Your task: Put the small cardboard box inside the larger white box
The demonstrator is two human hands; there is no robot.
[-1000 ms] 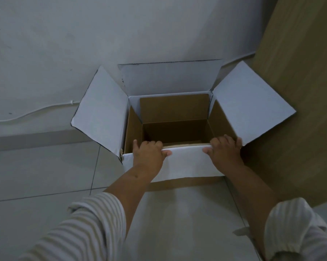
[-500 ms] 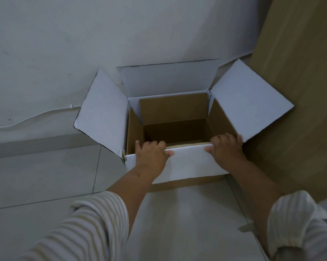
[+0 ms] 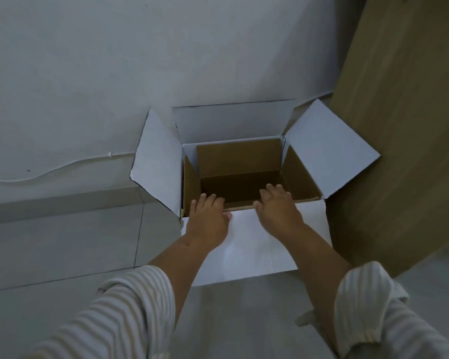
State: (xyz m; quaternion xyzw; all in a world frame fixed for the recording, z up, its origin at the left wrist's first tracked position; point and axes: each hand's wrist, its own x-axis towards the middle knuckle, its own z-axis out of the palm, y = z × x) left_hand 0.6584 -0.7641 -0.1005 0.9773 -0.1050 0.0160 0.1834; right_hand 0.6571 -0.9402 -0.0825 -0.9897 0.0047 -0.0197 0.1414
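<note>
Pale tiled floor [image 3: 63, 242] down below, a plain grey wall [image 3: 114, 60] behind with a thin white cable [image 3: 63, 168] running along it, and a tall wooden panel [image 3: 404, 125] standing on the right. Tucked into that corner sits the larger white box [image 3: 332, 146], all four flaps thrown wide open. And look inside: the small cardboard box [image 3: 237, 158] is in there, brown walls showing, its own top open too, sitting snug against the white box's inner walls. Both hands are at the near edge. The left hand [image 3: 207, 221] lies flat on the near white flap, fingers [image 3: 205, 200] loosely spread and reaching over the rim of the brown box. The right hand [image 3: 277, 209] is just beside it, palm down, fingers [image 3: 272, 190] spread and extending over the opening; gripping nothing. Striped sleeves [image 3: 130, 307] are pushed up on both arms.
</note>
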